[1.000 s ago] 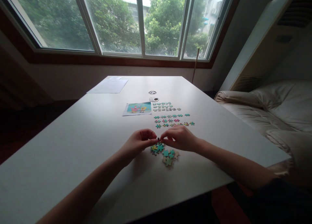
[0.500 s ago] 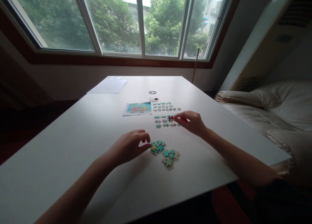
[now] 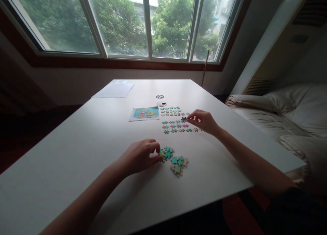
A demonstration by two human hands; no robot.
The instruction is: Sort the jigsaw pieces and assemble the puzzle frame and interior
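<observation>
My right hand pinches a dark puzzle piece, purple-red with some teal, at the rows of separate puzzle pieces. My left hand is at the near pile of teal puzzle pieces, its thumb and forefinger apart beside a yellow piece. A second pile of teal, pale green and beige-backed pieces lies just right of that one. Left of the rows is a reference picture with pink and yellow cartoon figures on teal.
Two small round items lie beyond the picture on the white table. White paper sheets rest at the far left edge. To the right stands a cream sofa; a window spans the back wall.
My right hand has moved slightly away and to the right with the dark puzzle piece, uncovering more of the near rows. My left hand has shifted slightly right, closer into the pile.
</observation>
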